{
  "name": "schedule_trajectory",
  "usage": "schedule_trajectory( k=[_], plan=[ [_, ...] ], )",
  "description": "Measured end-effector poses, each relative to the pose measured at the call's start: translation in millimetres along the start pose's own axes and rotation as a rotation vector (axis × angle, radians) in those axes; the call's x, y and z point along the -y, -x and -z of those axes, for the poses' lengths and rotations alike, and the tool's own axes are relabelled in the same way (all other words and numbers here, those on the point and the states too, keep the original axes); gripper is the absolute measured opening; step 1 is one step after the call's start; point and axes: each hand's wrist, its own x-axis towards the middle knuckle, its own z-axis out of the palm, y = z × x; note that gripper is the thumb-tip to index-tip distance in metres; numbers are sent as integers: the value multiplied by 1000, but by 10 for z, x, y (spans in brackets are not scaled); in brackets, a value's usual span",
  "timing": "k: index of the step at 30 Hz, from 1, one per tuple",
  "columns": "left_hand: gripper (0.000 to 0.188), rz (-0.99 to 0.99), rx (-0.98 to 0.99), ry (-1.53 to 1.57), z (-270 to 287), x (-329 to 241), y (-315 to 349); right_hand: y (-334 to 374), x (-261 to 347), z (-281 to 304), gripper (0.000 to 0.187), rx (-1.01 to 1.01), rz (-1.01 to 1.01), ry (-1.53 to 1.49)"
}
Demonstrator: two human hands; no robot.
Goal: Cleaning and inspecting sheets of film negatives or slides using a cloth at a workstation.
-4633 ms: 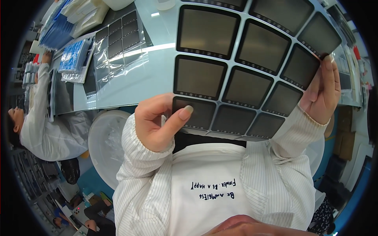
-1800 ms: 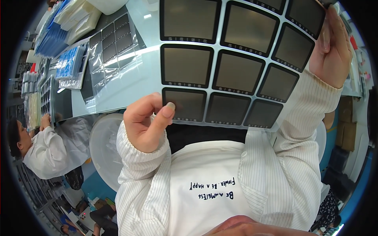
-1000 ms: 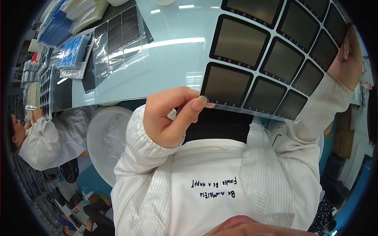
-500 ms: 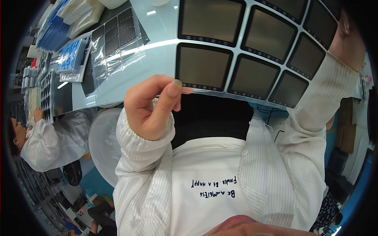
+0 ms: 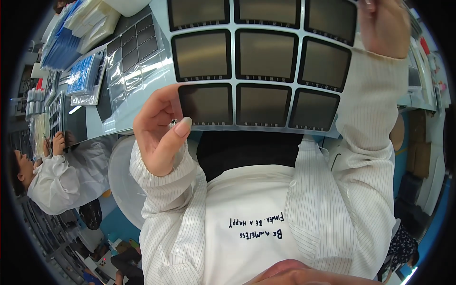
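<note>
Before me is a large sheet of dark rectangular panels [image 5: 267,54] set in rows with pale strips between them, its near edge at my waist. The thumb of my left hand [image 5: 161,130] lies by its near left corner, and the fingers close behind that edge. At the far right edge is my right hand [image 5: 385,31], closed on the sheet's side; it is slightly blurred and its fingers are partly hidden. The sheet's far edge runs out of the picture.
On the glass-topped table [image 5: 164,61] to the left lie a smaller dark panel sheet in clear film [image 5: 135,45], a blue packet [image 5: 85,76] and stacked blue and cream sheets [image 5: 61,50]. A white tub [image 5: 124,175] stands below. A co-worker [image 5: 64,173] sits at far left.
The panel sheet has shifted left and toward me, turning more level. My left hand has moved left and slightly down, closing on its corner. My right hand has moved left and up.
</note>
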Motion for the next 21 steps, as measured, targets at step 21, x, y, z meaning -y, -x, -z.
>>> schedule_trajectory(
  k=[21],
  plan=[
    [37, 438, 98, 133, 27, 246, 123, 77, -1299, 948, 18, 298, -682, 63]
  ],
)
